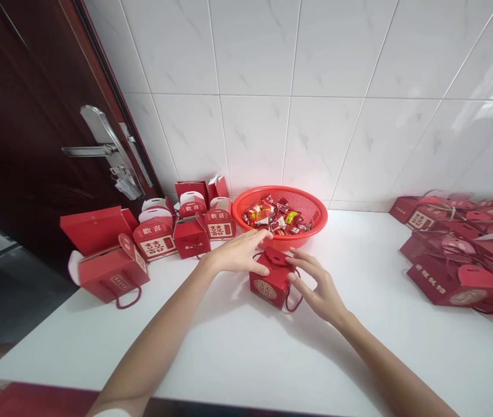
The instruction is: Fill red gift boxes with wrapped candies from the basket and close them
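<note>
A small red gift box (pixel 269 285) with a round gold emblem and a dark red cord handle stands on the white table, its top flaps partly folded in. My left hand (pixel 243 253) is at the box's left and upper side, thumb over the top, fingers apart. On the right, my right hand (pixel 318 285) has its fingertips at the box's right edge, fingers spread. Right behind the box sits a red plastic basket (pixel 280 193) holding wrapped candies (pixel 277 215).
Open red boxes (pixel 113 269) stand on the left of the white table (pixel 229 359). Flattened or folded red boxes (pixel 455 284) are piled on the right. A tiled wall (pixel 255 139) runs behind the table, and a dark door (pixel 33 116) with a metal handle is at the left.
</note>
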